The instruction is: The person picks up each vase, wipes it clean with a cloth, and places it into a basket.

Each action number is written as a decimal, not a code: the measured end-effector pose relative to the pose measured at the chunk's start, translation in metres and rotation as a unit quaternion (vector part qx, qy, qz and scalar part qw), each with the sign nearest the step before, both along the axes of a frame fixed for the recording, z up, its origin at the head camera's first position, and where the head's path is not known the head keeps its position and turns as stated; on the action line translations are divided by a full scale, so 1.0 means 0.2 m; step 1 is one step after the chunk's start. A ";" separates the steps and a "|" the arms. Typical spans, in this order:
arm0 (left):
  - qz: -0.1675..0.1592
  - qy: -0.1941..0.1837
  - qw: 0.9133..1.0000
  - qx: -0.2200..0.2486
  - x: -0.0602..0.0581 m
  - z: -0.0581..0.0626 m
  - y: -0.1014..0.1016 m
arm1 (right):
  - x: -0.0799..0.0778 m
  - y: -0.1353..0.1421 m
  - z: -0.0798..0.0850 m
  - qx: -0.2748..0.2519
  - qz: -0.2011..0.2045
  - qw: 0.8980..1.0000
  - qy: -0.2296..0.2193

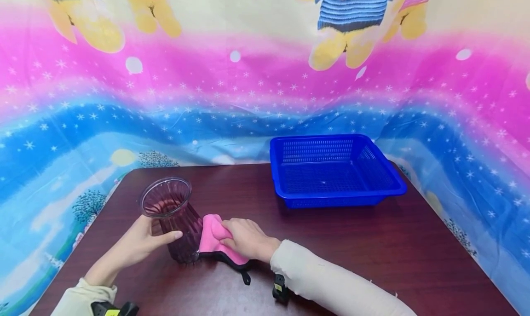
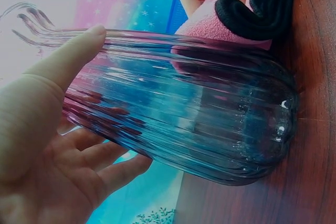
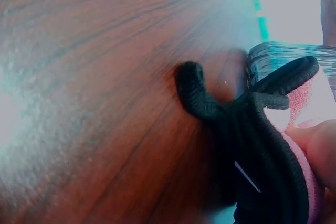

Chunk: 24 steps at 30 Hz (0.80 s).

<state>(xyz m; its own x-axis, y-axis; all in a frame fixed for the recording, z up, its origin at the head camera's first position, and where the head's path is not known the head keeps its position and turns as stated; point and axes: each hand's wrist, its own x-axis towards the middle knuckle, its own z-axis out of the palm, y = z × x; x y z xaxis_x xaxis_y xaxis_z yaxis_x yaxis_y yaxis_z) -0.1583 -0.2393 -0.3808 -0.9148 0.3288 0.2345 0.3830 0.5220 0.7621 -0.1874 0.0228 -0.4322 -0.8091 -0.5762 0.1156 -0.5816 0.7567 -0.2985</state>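
A ribbed, purple-tinted glass vase (image 1: 187, 240) with a flared rim is at the left of the table. My left hand (image 1: 138, 243) grips its side, thumb across the near face and fingers around the back, as the left wrist view shows. Just to the right, my right hand (image 1: 247, 238) pinches a pink fleecy cloth (image 1: 210, 233) with black edging against the vase's lower side. A black hanging loop (image 3: 191, 88) sticks out from the cloth's edge. Whether the vase's base (image 2: 286, 124) rests on the table or hovers slightly cannot be told.
Toward the back right of the dark wood-grain table (image 1: 331, 251) stands a blue plastic basket (image 1: 339, 200) with perforated walls. A printed curtain (image 1: 248, 86) hangs behind the table and along its sides. Black devices (image 1: 280, 288) are strapped to both wrists.
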 end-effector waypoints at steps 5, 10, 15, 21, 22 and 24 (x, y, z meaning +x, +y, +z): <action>-0.002 0.001 1.000 0.006 0.00 0.00 0.00 | 0.00 0.00 0.01 -0.011 0.000 1.000 -0.001; 0.000 0.012 1.000 0.003 0.00 -0.01 0.00 | 0.01 0.00 0.03 -0.030 0.008 0.999 0.015; 0.003 0.017 1.000 0.000 0.00 -0.01 0.00 | 0.01 0.00 0.04 -0.050 0.013 0.998 0.026; 0.000 0.028 1.000 0.002 0.00 -0.01 0.00 | 0.01 -0.01 0.08 -0.070 0.018 0.997 0.032; 0.001 0.028 1.000 0.002 0.00 -0.01 0.00 | 0.01 -0.01 0.09 -0.072 0.019 0.997 0.035; 0.001 0.027 1.000 0.002 0.00 -0.01 0.00 | 0.01 -0.01 0.10 -0.078 0.021 0.996 0.038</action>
<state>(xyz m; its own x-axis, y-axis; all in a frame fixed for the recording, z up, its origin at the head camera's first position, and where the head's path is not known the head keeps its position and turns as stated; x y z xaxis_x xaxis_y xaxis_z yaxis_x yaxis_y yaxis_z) -0.1582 -0.2387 -0.3821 -0.9010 0.3267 0.2855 0.4235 0.5193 0.7423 -0.1845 0.0202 -0.4120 -0.7706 -0.5792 0.2660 -0.6367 0.6800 -0.3637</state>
